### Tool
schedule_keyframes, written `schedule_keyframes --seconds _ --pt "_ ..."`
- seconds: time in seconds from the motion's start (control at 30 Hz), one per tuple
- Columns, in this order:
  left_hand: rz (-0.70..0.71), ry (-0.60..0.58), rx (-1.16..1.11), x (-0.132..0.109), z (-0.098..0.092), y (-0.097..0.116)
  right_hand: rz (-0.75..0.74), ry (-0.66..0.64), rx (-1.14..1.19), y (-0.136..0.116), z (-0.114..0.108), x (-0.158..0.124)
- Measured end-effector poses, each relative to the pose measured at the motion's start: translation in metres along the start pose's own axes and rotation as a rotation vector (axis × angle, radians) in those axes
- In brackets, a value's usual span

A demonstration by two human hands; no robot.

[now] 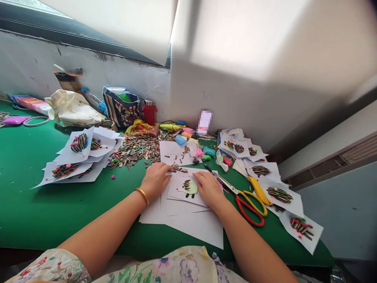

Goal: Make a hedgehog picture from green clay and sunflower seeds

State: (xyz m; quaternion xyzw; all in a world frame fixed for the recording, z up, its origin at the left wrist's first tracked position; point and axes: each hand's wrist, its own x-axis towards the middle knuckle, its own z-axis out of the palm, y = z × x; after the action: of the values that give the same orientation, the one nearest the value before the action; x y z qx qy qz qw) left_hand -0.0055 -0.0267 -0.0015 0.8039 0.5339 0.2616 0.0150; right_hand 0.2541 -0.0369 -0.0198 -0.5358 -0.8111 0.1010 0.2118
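Observation:
A small white paper (174, 188) in front of me carries a pale green clay hedgehog (190, 187) with several striped sunflower seeds pressed along its back and dark feet below. My left hand (155, 180), with a gold bangle on the wrist, is at the paper's upper left. Its fingers are bent together beside a little pile of sunflower seeds (178, 168); whether a seed is between the fingertips is hidden. My right hand (209, 189) lies on the paper's right edge, fingers stretched out beside the hedgehog. Larger white sheets (203, 228) lie underneath.
Scissors (250, 204) with red and yellow handles and a yellow utility knife (259, 190) lie right. Finished seed pictures stack at left (73, 157) and right (265, 171). Behind are a sunflower seed heap (135, 149), coloured clay packs (209, 152), bags (75, 110) and a red flask (149, 113).

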Motion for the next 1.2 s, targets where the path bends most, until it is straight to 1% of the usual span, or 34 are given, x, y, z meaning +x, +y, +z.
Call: schedule_keyframes --seconds 0.13,0.3,0.4,0.63,0.8,0.93,1.03,1.1,1.2 --pt "-0.035 -0.043 0.022 0.004 -0.003 -0.013 0.004 -0.039 0.036 0.003 -0.001 0.001" --pt "0.047 -0.104 0.016 0.003 -0.001 -0.012 -0.045 -0.047 0.13 0.005 -0.003 0.003" --pt "0.076 -0.107 0.011 0.002 0.002 -0.011 -0.063 -0.057 0.176 0.003 -0.003 0.003" --pt "0.029 -0.106 0.063 0.003 0.006 -0.013 -0.06 -0.039 0.208 0.002 0.0 0.003" --pt "0.063 -0.088 0.081 0.008 0.004 -0.009 -0.058 -0.016 0.234 0.005 0.003 0.005" --pt "0.081 -0.089 0.09 0.016 -0.003 -0.007 -0.065 0.002 0.237 0.006 0.004 0.006" --pt "0.097 -0.112 0.075 0.026 -0.006 -0.005 -0.068 0.001 0.232 0.004 0.004 0.007" --pt "0.123 -0.15 0.067 0.035 -0.005 -0.003 -0.066 -0.004 0.23 0.003 0.002 0.006" --pt "0.16 -0.213 0.058 0.049 0.002 0.001 -0.063 -0.008 0.227 0.001 0.0 0.005"
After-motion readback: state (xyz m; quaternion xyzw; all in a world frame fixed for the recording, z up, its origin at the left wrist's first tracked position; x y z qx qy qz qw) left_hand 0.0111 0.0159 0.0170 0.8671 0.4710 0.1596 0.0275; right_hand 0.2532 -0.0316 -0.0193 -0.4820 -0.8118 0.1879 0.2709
